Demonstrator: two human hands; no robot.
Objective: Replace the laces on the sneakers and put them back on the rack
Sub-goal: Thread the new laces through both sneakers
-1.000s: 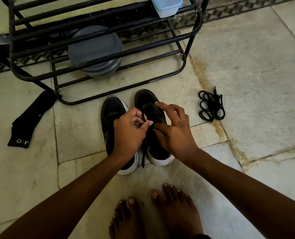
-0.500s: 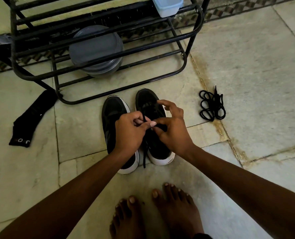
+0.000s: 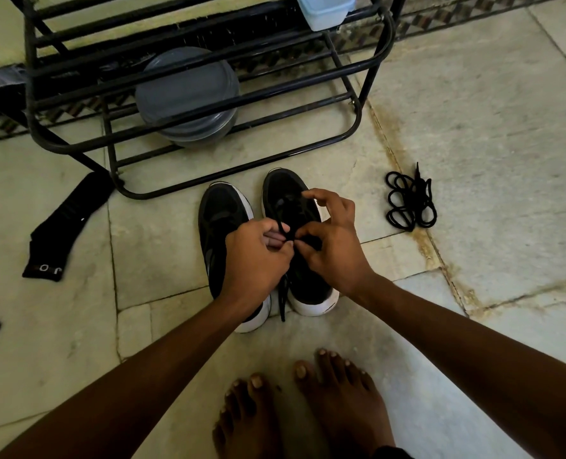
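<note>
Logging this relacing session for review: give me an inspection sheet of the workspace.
Surface: pale stone floor, stained along one joint.
Job's things: left sneaker and right sneaker side by side before the black rack; lace on the right sneaker, one end trailing between the pair; coiled lace to their right.
Clutter: black sock on the floor; grey containers and blue box on the rack.
Hands: left hand and right hand both pinch the lace over the right sneaker.
Cables: nothing seen.
Surroundings: patterned border behind the rack; bare feet below.
</note>
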